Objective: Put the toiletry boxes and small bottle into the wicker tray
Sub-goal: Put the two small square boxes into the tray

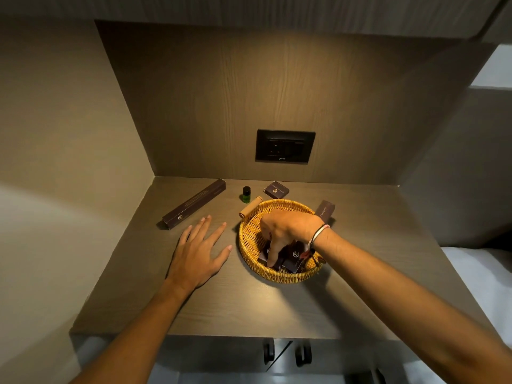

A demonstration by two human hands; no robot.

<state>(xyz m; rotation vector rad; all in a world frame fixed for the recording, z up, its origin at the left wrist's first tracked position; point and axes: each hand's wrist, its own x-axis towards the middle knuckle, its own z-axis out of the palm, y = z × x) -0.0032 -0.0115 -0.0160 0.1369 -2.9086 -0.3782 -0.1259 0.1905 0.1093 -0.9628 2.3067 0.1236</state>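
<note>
On the wooden counter (277, 306), near its middle, the wicker tray (249, 239) is sitting with two or three dark boxes (295, 259) already lying inside. The right hand (288, 231) is reaching down into it, fingers pointing downward onto one box; whether they are pinching it or merely pressing it cannot be told. The left hand (199, 253) is resting flat beside the tray, fingers spread and released, gripping nothing.

Items waiting outside the tray:
- long dark box (194, 203), lying at the back left;
- small green bottle (246, 194), standing upright behind the tray;
- tan cylinder (250, 207), leaning against the tray's far rim;
- square dark box (277, 189), near the back wall;
- another dark box (325, 210), lying past the right rim, partly covered by the wrist.

Risks, as judged: the long box is looking too long for the tray and may be tipping out; the wrist may be nudging the light tray; the upright bottle may be toppling during a reach.

Hidden: the right fingertips, the box count beneath them, and box lettering, too small to read.
</note>
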